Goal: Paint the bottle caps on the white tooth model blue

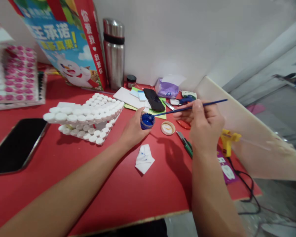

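My left hand (134, 130) is wrapped round a small jar of blue paint (147, 121) on the red table. Between the fingers of my right hand (203, 120) is a thin blue paintbrush (212, 102), its tip end at the jar's rim. The jar's round lid (167, 128) lies upside down just right of the jar. Nearer to me is a folded white tissue (144, 159) with blue smears. Left of my left hand stands a white model (88, 115) built from rows of small round white discs.
A black phone (18, 144) lies at the left. Behind are a steel thermos (114, 54), a printed bag (66, 42), a second dark phone (154, 99) and a purple tissue pack (166, 88). Green-handled scissors (187, 148) and a corded yellow glue gun (227, 142) lie at the right, beside a low partition (246, 131).
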### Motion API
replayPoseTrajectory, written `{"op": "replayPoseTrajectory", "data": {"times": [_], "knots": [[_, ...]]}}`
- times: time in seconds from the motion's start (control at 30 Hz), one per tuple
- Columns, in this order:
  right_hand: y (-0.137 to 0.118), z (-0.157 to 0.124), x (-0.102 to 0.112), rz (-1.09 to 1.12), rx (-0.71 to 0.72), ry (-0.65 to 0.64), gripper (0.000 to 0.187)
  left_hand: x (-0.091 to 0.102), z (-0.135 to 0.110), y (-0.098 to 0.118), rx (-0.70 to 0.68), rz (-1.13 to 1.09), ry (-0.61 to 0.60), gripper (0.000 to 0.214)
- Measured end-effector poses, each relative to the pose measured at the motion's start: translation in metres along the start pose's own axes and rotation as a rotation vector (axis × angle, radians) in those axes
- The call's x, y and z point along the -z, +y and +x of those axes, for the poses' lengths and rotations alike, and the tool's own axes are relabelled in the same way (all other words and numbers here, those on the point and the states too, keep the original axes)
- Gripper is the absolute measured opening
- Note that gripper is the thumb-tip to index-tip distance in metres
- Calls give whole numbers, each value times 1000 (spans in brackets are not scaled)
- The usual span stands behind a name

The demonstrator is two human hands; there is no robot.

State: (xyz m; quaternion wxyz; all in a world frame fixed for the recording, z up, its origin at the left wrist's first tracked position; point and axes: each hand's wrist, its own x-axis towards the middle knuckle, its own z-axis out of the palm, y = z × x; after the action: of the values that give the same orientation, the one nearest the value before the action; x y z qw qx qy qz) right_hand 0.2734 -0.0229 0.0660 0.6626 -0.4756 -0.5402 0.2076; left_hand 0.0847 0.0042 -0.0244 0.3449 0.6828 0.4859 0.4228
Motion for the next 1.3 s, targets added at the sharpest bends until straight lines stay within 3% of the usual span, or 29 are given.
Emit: {"op": "replayPoseTrajectory", "data": {"times": [0.13,0.3,0.4,0.5,0.63,0.77,0.93,1.03,1.13,1.2,1.3], "knots": [[10,12,5,160,-124,93,34,-5,9,-3,35,-57,3,99],[13,19,6,337,-257,106,38,-14,21,-6,46,-88,3,107],[11,19,4,408,-326,103,37,-6,15,-1,17,-50,5,106],[7,17,0,451,-377,97,35,22,-8,14,-13,89,-5,81],[-2,11,-9,471,-438,37,36,79,-59,33,-187,307,-66,19],[-15,6,-24,438,-438,-47,37,127,-100,21,-407,685,25,20],[-24,5,-46,389,-417,-90,37,150,-109,-5,-444,871,6,22],[-22,0,-56,408,-431,-91,40,155,-107,-8,-528,803,164,8],[-14,-8,-59,417,-472,-44,43,167,-102,-10,-617,705,569,23],[-8,-13,-58,413,-510,-38,43,178,-93,-14,-546,574,787,45],[-3,-18,-56,412,-541,-86,43,190,-77,-27,-217,245,802,69]]}}
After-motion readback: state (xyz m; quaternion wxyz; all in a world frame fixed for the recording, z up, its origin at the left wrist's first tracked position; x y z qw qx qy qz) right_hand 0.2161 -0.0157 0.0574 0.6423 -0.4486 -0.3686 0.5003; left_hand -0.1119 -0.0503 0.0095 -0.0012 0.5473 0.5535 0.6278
